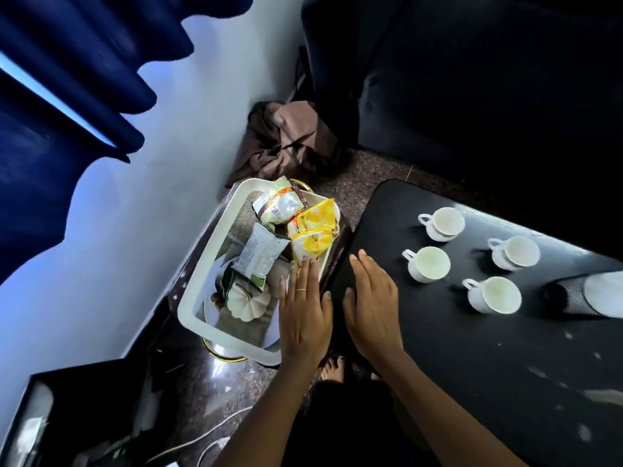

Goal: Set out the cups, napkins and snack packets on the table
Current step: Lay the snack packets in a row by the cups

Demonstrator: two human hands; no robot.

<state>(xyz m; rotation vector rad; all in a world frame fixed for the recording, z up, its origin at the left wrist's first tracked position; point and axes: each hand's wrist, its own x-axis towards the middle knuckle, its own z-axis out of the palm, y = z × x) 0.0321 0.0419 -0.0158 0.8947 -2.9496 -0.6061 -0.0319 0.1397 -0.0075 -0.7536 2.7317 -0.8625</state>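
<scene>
Several white cups stand on the black table (455, 348), among them one at the back (443, 223) and one at the front (494, 294). A white tray (202, 281) to the table's left holds green-white snack packets (261, 254) and yellow snack packets (313, 227). My left hand (305, 308) hovers over the tray's right rim with straight fingers, its fingertips at a yellow packet. My right hand (371, 305) is flat and open over the table's left edge. Neither hand holds anything. I see no napkins that I can tell apart.
A white pumpkin ornament (247, 303) lies in the tray's near end. Brown cloth (286, 139) is heaped in the corner by the white wall. A dark sofa (472, 79) stands behind the table. A dark cylinder (586, 293) lies at the table's right edge. Cables run across the floor.
</scene>
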